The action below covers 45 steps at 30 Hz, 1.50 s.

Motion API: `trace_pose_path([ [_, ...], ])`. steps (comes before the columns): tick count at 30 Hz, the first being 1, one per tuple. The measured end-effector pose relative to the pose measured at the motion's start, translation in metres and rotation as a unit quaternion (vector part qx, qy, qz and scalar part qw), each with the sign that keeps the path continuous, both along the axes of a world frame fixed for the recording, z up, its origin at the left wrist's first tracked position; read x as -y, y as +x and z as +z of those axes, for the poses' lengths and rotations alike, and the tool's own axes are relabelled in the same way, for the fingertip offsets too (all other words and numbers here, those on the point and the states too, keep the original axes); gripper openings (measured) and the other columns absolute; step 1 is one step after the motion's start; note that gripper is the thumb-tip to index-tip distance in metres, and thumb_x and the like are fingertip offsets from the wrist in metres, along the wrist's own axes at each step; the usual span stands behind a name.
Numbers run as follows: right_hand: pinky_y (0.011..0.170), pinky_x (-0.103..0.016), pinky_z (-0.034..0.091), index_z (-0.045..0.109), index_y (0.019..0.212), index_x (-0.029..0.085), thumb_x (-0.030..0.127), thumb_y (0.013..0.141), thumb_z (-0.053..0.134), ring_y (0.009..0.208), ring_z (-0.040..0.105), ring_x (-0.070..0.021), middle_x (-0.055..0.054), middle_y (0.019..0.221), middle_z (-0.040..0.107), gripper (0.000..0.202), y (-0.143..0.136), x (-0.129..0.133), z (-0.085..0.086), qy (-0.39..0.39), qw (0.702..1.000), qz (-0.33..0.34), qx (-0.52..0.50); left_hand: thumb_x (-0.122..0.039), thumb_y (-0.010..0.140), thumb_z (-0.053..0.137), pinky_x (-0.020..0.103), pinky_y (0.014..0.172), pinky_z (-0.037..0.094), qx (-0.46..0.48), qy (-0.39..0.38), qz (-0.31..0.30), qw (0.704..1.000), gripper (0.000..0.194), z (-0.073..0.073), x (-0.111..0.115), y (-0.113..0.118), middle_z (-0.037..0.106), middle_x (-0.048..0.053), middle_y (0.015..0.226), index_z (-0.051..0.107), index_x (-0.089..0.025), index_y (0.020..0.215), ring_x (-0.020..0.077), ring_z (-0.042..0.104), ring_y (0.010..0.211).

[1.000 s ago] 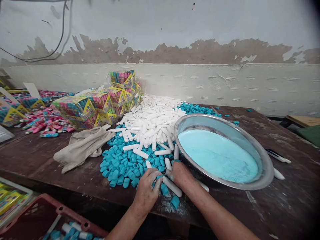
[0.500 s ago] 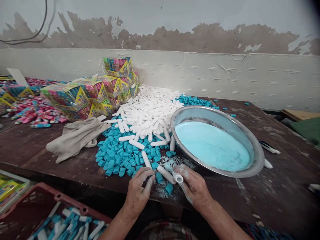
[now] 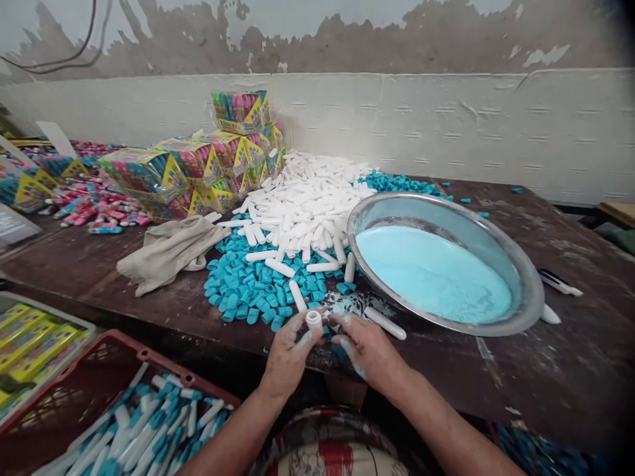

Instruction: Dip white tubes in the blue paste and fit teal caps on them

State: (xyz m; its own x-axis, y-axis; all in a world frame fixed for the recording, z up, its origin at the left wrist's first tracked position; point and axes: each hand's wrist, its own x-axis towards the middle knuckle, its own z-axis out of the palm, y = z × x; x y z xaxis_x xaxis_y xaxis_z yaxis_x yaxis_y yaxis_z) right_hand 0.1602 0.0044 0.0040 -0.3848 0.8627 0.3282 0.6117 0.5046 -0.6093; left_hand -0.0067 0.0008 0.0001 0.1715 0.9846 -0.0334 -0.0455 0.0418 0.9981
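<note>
My left hand [image 3: 292, 357] is closed around a small white plastic tube [image 3: 313, 320], its round open end tipped up towards me. Close beside it, my right hand [image 3: 366, 344] has its powder-dusted fingers bent, with thumb and forefinger apart. Nothing shows plainly between them. Beneath the hands, a few teal caps are partly hidden. Beyond lies a heap of teal caps [image 3: 258, 291], with a pile of white tubes [image 3: 307, 205] behind. A loose white tube [image 3: 385, 322] rests right of my right hand. Pale blue powder [image 3: 431, 277] fills part of a metal basin [image 3: 528, 311].
A cloth glove [image 3: 169, 251] lies left of the caps, before stacked yellow display boxes [image 3: 213, 165]. A red crate [image 3: 124, 344] of capped tubes stands at lower left, beside a tray of yellow packs [image 3: 30, 344]. A utility knife [image 3: 559, 283] lies right of the basin.
The tube that was in my right hand is now in my left. My hands have come closer together. The loose tube near them has shifted right, and the view has tilted down.
</note>
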Motion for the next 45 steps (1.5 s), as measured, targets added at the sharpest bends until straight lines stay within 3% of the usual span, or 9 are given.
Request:
trace_pose_path([
  [4,0.072,-0.029,0.048,0.06,0.085,0.018,0.017,0.084,0.043,0.079,0.06,-0.0179,-0.006,0.08,0.063,0.017,0.032,-0.002,-0.004,-0.007,0.998,-0.057,0.003,-0.034,0.08,0.054,0.029,0.07,0.051,0.035,-0.009,0.039,0.999,0.026,-0.008,-0.002,-0.026,0.061,0.007,0.098,0.058,-0.016,0.098,0.0213,0.057,0.092],
  [7,0.069,-0.027,0.046,0.061,0.078,0.019,0.02,0.085,0.043,0.076,0.059,-0.017,-0.004,0.075,0.062,0.018,0.042,0.003,-0.008,-0.054,0.996,-0.05,0.042,-0.034,0.079,0.055,0.028,0.066,0.051,0.029,-0.025,0.047,0.998,0.023,-0.012,0.001,-0.042,0.06,0.005,0.092,0.058,-0.016,0.093,0.0197,0.056,0.088],
  [13,0.062,-0.026,0.043,0.063,0.082,0.019,0.017,0.083,0.046,0.073,0.058,-0.0168,-0.005,0.08,0.061,0.017,0.02,0.006,0.0,-0.121,0.98,-0.064,0.142,-0.034,0.08,0.053,0.027,0.066,0.05,0.0,-0.039,0.019,0.999,0.023,-0.008,0.012,-0.044,0.059,0.006,0.088,0.058,-0.014,0.09,0.0187,0.055,0.085],
  [18,0.068,-0.03,0.043,0.062,0.09,0.016,0.028,0.08,0.055,0.081,0.058,-0.0221,-0.007,0.088,0.06,0.017,0.008,0.009,0.012,-0.15,0.959,-0.079,0.227,-0.034,0.079,0.054,0.028,0.068,0.049,-0.017,-0.027,0.002,0.999,0.023,-0.001,0.015,-0.044,0.059,0.006,0.09,0.058,-0.014,0.091,0.0193,0.055,0.085],
  [24,0.07,-0.032,0.042,0.061,0.096,0.015,0.027,0.078,0.057,0.088,0.057,-0.0258,-0.012,0.103,0.056,0.022,-0.005,0.017,0.009,-0.167,0.946,-0.076,0.266,-0.033,0.081,0.051,0.026,0.069,0.048,-0.026,-0.034,-0.019,0.999,0.023,-0.004,0.016,-0.042,0.059,0.006,0.089,0.056,-0.014,0.093,0.0181,0.054,0.084],
  [27,0.067,-0.03,0.04,0.062,0.089,0.017,0.022,0.078,0.056,0.082,0.057,-0.0228,-0.008,0.091,0.059,0.014,-0.004,0.019,0.004,-0.184,0.959,-0.065,0.207,-0.032,0.081,0.05,0.022,0.06,0.045,-0.053,-0.027,-0.052,0.997,0.022,-0.003,0.018,-0.041,0.058,0.004,0.083,0.056,-0.014,0.091,0.0137,0.052,0.071],
  [30,0.065,-0.026,0.039,0.059,0.076,0.017,0.024,0.077,0.055,0.071,0.054,-0.0164,-0.002,0.073,0.058,0.008,0.006,0.018,0.0,-0.232,0.97,-0.062,0.037,-0.03,0.081,0.048,0.019,0.052,0.037,-0.111,-0.026,-0.13,0.985,0.018,0.002,0.019,-0.037,0.055,0.0,0.07,0.055,-0.013,0.081,0.0099,0.048,0.059],
  [35,0.046,-0.019,0.029,0.054,0.073,0.016,0.04,0.076,0.057,0.048,0.036,-0.007,0.005,0.056,0.045,0.024,0.024,0.019,0.005,-0.386,0.899,0.003,-0.208,-0.03,0.08,0.048,0.018,0.051,0.03,-0.168,-0.036,-0.259,0.95,0.019,0.005,0.02,-0.025,0.047,-0.005,0.058,0.052,-0.014,0.071,0.0071,0.041,0.053],
  [45,0.049,-0.019,0.028,0.055,0.071,0.015,0.038,0.079,0.056,0.053,0.037,-0.0076,0.004,0.057,0.044,0.024,0.027,0.032,0.005,-0.359,0.914,0.023,-0.187,-0.042,0.079,0.046,0.018,0.045,0.023,-0.145,-0.085,-0.315,0.934,0.029,0.007,0.021,-0.02,0.041,-0.005,0.056,0.052,-0.014,0.073,0.0061,0.032,0.049],
])
